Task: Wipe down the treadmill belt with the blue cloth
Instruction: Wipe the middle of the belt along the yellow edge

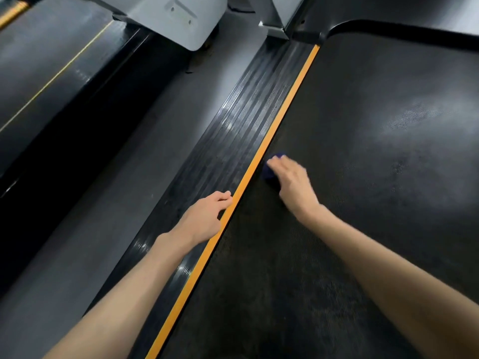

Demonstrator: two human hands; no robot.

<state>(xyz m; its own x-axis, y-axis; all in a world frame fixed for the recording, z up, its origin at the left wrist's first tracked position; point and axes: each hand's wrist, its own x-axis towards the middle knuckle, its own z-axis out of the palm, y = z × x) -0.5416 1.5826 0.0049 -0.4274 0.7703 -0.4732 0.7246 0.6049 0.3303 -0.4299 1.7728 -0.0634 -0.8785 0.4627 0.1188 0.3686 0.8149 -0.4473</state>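
The black textured treadmill belt (pixel 375 156) fills the right half of the head view. My right hand (pixel 293 181) lies palm down on a dark blue cloth (pixel 269 172), pressing it onto the belt right beside the orange stripe (pixel 272 125). Most of the cloth is hidden under the hand; only its left and far edges show. My left hand (pixel 204 216) rests on the ribbed black side rail (pixel 233 130), fingers curled over the orange stripe, holding nothing.
A grey floor strip (pixel 145 161) separates this treadmill from a second treadmill (pixel 46 81) at the left. A grey motor cover (pixel 181 19) and frame post (pixel 277 22) stand at the far end. A raised black lip (pixel 404 32) bounds the belt's front.
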